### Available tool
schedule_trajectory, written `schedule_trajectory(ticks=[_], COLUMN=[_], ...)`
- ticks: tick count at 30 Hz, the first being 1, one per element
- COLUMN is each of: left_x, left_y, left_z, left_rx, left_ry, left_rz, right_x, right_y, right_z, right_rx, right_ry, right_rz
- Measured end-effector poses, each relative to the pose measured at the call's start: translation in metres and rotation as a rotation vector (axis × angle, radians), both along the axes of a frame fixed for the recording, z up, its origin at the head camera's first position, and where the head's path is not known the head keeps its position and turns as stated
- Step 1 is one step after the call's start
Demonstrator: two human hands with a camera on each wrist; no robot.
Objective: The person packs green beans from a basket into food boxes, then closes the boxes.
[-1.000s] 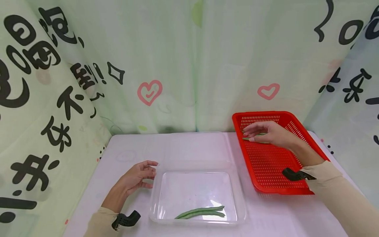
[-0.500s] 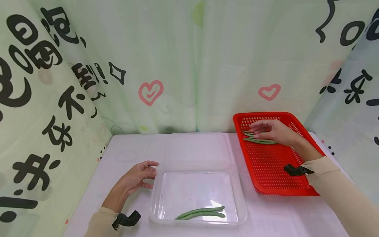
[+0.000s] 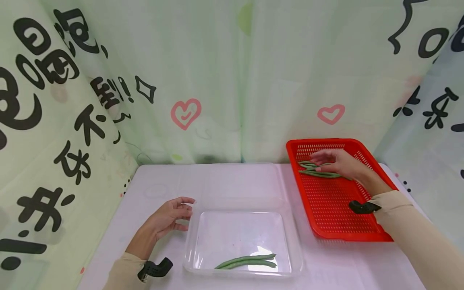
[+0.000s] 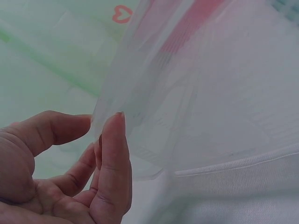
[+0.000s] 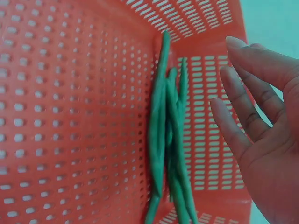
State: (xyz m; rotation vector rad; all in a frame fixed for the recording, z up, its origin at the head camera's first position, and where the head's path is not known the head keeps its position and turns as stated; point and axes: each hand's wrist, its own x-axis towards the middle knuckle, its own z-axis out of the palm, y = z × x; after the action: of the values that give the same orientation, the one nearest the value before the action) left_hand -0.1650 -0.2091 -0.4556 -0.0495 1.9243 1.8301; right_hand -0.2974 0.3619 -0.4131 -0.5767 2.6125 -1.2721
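A clear plastic box stands on the white-covered table, with several green beans lying along its near side. My left hand is at the box's left wall, its fingertips touching the rim while the fingers stay relaxed. In the left wrist view the fingers overlap the see-through wall. To the right, a red perforated basket has a small bunch of green beans along its far side. Over that bunch hovers my right hand, fingers loosely spread, and a gap shows between them and the beans in the right wrist view.
A pale green curtain with hearts and black writing hangs behind the table and along both sides. The basket's far edge lies close to the curtain. White tabletop shows left of and behind the box.
My right hand has shifted slightly right over the basket, and more of the green beans beneath it now shows. The left hand and the box have stayed put.
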Motion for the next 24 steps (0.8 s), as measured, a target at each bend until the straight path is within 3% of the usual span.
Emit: schedule_trajectory(ticks=[12, 24], left_x=[0.000, 0.000], left_y=[0.000, -0.001], left_z=[0.001, 0.001], left_rx=[-0.007, -0.014], left_ry=[0.000, -0.003], left_rz=[-0.006, -0.002], right_x=[-0.009, -0.010], right_y=[0.017, 0.028], right_z=[-0.016, -0.026], right_rx=[0.179, 0.224], right_ry=[-0.013, -0.030], right_rz=[-0.058, -0.119])
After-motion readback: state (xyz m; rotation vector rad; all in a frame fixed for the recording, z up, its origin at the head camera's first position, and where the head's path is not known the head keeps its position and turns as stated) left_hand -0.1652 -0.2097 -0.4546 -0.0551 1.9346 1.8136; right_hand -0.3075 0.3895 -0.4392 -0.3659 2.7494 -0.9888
